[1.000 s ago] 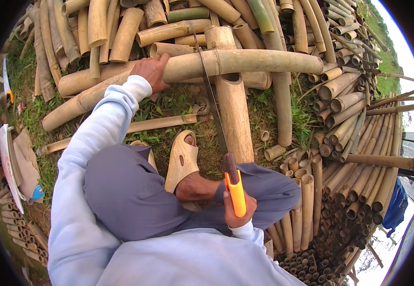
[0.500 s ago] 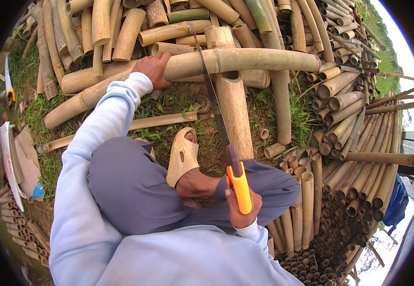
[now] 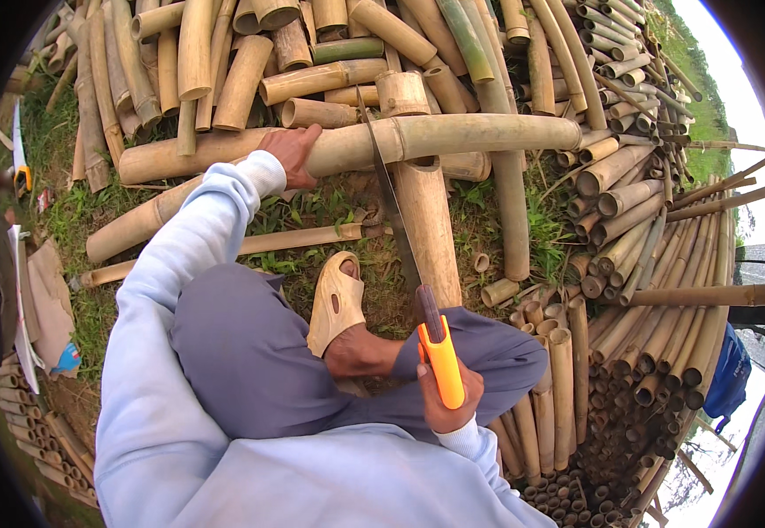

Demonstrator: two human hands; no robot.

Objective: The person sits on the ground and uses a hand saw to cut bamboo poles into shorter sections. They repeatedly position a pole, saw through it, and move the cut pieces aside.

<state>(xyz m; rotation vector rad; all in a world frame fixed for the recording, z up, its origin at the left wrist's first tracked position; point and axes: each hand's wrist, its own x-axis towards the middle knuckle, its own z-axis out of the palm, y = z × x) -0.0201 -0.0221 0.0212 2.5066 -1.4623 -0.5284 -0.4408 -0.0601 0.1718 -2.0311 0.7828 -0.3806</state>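
Note:
A thick tan bamboo pole (image 3: 488,134) lies across a notched upright bamboo post (image 3: 428,233) in front of me. My left hand (image 3: 292,158) presses on the pole to the left of the post, with the fingers wrapped over it. Closed around the orange handle of a hand saw (image 3: 440,361) is my right hand (image 3: 453,401), near my right knee. The saw's long dark blade slants away from me and crosses the pole just left of the post. Its tip shows beyond the pole. Whether the teeth sit in a cut is too small to tell.
Cut bamboo pieces (image 3: 243,84) are heaped at the far side. Bundled bamboo tubes (image 3: 629,180) and upright ones (image 3: 562,396) crowd the right. A split bamboo length (image 3: 224,249) lies on the grass near my sandalled foot (image 3: 338,304). Another saw (image 3: 21,167) is at the far left.
The view has shifted slightly, so the pole and pile sit lower in the picture. My left hand stays on the pole and the saw remains across it.

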